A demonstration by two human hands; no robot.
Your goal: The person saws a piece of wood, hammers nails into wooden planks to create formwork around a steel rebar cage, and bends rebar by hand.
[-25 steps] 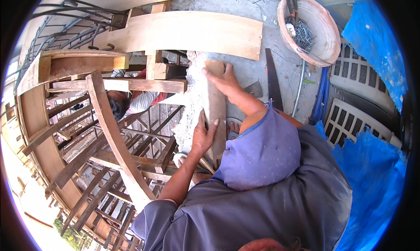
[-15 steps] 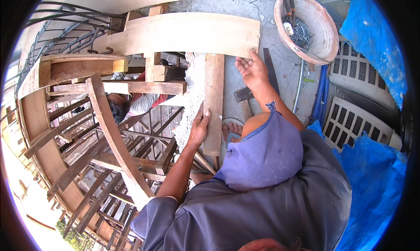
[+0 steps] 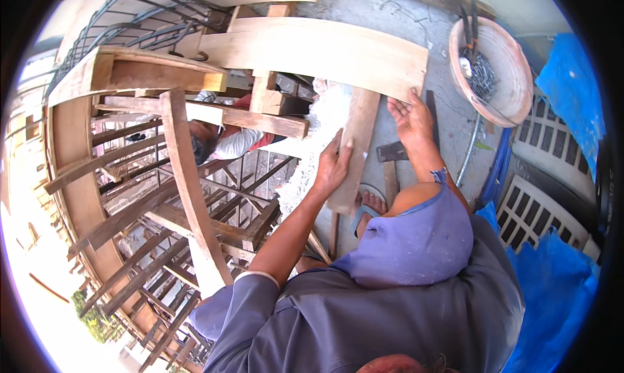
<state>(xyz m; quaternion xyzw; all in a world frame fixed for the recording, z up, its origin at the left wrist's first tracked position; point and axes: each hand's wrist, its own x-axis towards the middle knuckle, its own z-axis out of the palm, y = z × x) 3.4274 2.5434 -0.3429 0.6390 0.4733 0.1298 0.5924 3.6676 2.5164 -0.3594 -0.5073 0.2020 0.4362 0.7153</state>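
My left hand (image 3: 333,164) grips the left edge of a short brown wooden plank (image 3: 363,129), with the thumb on its upper face. The plank lies at a slant beside the rough concrete edge (image 3: 311,149). Its far end meets a long, pale, slightly curved plywood strip (image 3: 318,48). My right hand (image 3: 416,121) is palm up at the strip's near right corner, fingers apart and a fingertip at the edge. A hammer (image 3: 391,153) lies beside the plank near my foot. Close to my right hand is a dark flat blade (image 3: 431,103), partly hidden by the forearm.
A clay-coloured basin (image 3: 513,100) at the far right holds nails and a dark-handled tool. Blue sheeting (image 3: 552,295) and white slatted crates (image 3: 539,210) line the right. Beyond the concrete edge, timber framing (image 3: 195,197) drops away on the left; a person (image 3: 227,142) is below.
The view has shifted, so most things appear farther right. The plank now slants, its near end swung left relative to its far end, with my left hand still on it.
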